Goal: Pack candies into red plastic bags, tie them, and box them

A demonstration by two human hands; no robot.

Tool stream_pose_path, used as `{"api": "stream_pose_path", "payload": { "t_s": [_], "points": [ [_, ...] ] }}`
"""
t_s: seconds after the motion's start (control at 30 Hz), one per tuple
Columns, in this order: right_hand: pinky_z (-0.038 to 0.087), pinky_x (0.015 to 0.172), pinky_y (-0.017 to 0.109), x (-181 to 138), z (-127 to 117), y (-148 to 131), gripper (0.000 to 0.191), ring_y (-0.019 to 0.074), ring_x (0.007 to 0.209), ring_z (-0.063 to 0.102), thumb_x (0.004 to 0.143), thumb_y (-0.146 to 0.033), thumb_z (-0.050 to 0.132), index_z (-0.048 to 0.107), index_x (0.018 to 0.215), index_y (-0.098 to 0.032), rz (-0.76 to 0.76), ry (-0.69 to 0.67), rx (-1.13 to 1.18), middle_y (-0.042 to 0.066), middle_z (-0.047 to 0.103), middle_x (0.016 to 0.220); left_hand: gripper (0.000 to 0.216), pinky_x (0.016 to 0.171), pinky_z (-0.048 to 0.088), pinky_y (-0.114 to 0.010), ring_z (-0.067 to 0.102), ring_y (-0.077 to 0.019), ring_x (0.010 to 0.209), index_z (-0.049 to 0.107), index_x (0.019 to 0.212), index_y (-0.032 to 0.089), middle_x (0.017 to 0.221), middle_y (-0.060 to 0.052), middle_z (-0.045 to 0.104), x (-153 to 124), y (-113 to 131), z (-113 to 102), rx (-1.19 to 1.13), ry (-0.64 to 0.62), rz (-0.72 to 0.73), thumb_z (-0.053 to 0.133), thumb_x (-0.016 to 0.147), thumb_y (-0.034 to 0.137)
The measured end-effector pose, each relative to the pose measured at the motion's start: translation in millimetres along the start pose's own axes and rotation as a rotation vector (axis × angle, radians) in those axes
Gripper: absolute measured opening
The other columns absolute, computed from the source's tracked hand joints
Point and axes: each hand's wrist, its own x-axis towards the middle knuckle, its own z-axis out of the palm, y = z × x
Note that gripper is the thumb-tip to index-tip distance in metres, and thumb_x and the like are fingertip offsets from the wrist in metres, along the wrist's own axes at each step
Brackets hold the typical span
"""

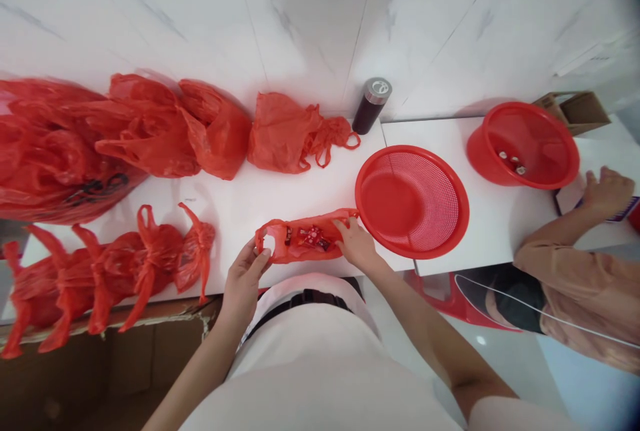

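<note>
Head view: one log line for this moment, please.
left hand: holds red bag, left end; right hand: at right end; bag: open, items inside

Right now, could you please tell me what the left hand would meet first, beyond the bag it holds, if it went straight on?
Beyond the open red plastic bag, the left hand would probably meet the closed red plastic bag near the wall, though its height is unclear.

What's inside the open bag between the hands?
Inside the open red bag: a cluster of small red-and-white packets, with a small dark piece nearer the left hand. Whatever lies beneath the cluster is covered; the right hand hides part of the bag's right end.
</note>
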Motion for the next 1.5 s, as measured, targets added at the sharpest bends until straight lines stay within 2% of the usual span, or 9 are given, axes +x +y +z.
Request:
{"api": "stream_pose_path", "payload": {
  "t_s": [0.17, 0.47, 0.57, 0.73, 1.03, 1.17, 1.27, 1.4, 1.5],
  "points": [
    [0.045, 0.087, 0.038, 1, -8, 12, 0.032, 0.0287, 0.107, 0.061, 0.085, -0.017, 0.056, 0.058, 0.117, -0.020, 0.024, -0.116, -0.156, 0.015, 0.068, 0.105, 0.029, 0.084, 0.047, -0.026, 0.057, -0.0118, 0.085, 0.069, 0.091, 0.022, 0.090, 0.001, 0.063, -1, 0, -11, 0.035, 0.067, -0.003, 0.074, 0.073, 0.043],
    [0.046, 0.074, 0.031, -8, -39, -14, 0.019, 0.0249, 0.090, 0.066, 0.088, -0.028, 0.054, 0.064, 0.095, -0.013, 0.061, -0.158, -0.374, 0.015, 0.071, 0.091, 0.032, 0.081, 0.047, -0.025, 0.057, -0.0109, 0.076, 0.061, 0.077, 0.018, 0.076, 0.003, 0.060, -4, 10, -20, 0.076, 0.074, -0.002, 0.075, 0.070, 0.046],
    [0.046, 0.067, 0.026, -31, -69, -35, 0.023, 0.0163, 0.074, 0.064, 0.093, -0.037, 0.048, 0.060, 0.084, -0.019, -0.025, 0.013, -0.196, 0.004, 0.068, 0.077, 0.028, 0.079, 0.048, -0.026, 0.060, -0.0139, 0.079, 0.063, 0.082, 0.020, 0.081, 0.002, 0.066, -19, 27, -24, 0.229, 0.091, 0.096, 0.072, 0.074, 0.045],
    [0.044, 0.055, 0.022, -59, -105, -62, 0.027, 0.0108, 0.057, 0.054, 0.088, -0.040, 0.057, 0.051, 0.069, -0.021, -0.215, 0.422, 0.486, -0.003, 0.057, 0.062, 0.023, 0.083, 0.045, -0.026, 0.062, -0.0166, 0.087, 0.067, 0.086, 0.021, 0.088, 0.000, 0.070, -38, 57, -30, 0.493, 0.158, 0.380, 0.072, 0.075, 0.041],
    [0.042, 0.056, 0.023, -69, -104, -63, 0.021, 0.0099, 0.058, 0.050, 0.085, -0.030, 0.061, 0.054, 0.067, -0.021, -0.289, 0.462, 0.386, -0.004, 0.056, 0.062, 0.015, 0.085, 0.043, -0.025, 0.058, -0.0146, 0.087, 0.069, 0.081, 0.022, 0.086, 0.002, 0.064, -39, 62, -35, 0.457, 0.113, 0.455, 0.067, 0.082, 0.037],
    [0.044, 0.060, 0.025, -80, -108, -69, 0.016, 0.0108, 0.062, 0.053, 0.085, -0.025, 0.062, 0.055, 0.071, -0.021, -0.411, 0.420, 0.347, -0.003, 0.058, 0.066, 0.012, 0.100, 0.039, -0.028, 0.053, -0.0166, 0.110, 0.069, 0.075, 0.023, 0.109, -0.001, 0.058, -39, 68, -33, 0.377, -0.009, 0.629, 0.064, 0.084, 0.029],
    [0.045, 0.063, 0.026, -88, -109, -86, 0.011, 0.0119, 0.067, 0.055, 0.085, -0.025, 0.062, 0.056, 0.076, -0.022, -0.579, 0.320, 0.337, -0.001, 0.062, 0.071, 0.014, 0.104, 0.038, -0.037, 0.050, -0.0220, 0.122, 0.068, 0.098, 0.027, 0.127, -0.004, 0.056, -37, 69, -27, 0.333, -0.221, 0.690, 0.061, 0.086, 0.027],
    [0.043, 0.062, 0.027, -92, -96, -121, 0.020, 0.0117, 0.061, 0.051, 0.087, -0.028, 0.059, 0.052, 0.069, -0.022, -0.840, 0.147, 0.280, -0.002, 0.059, 0.062, 0.064, 0.090, 0.048, -0.036, 0.059, -0.0238, 0.105, 0.048, 0.133, 0.030, 0.113, -0.006, 0.064, -34, 63, -10, 0.552, -0.573, 0.494, 0.073, 0.074, 0.026],
    [0.044, 0.063, 0.026, -91, -82, -143, 0.024, 0.0125, 0.064, 0.052, 0.089, -0.034, 0.054, 0.048, 0.068, -0.022, -0.994, 0.086, 0.293, -0.002, 0.058, 0.061, 0.037, 0.072, 0.051, -0.029, 0.059, -0.0189, 0.081, 0.062, 0.110, 0.023, 0.088, -0.001, 0.066, -34, 53, 5, 0.722, -0.786, 0.320, 0.068, 0.073, 0.020]
  ]
}}
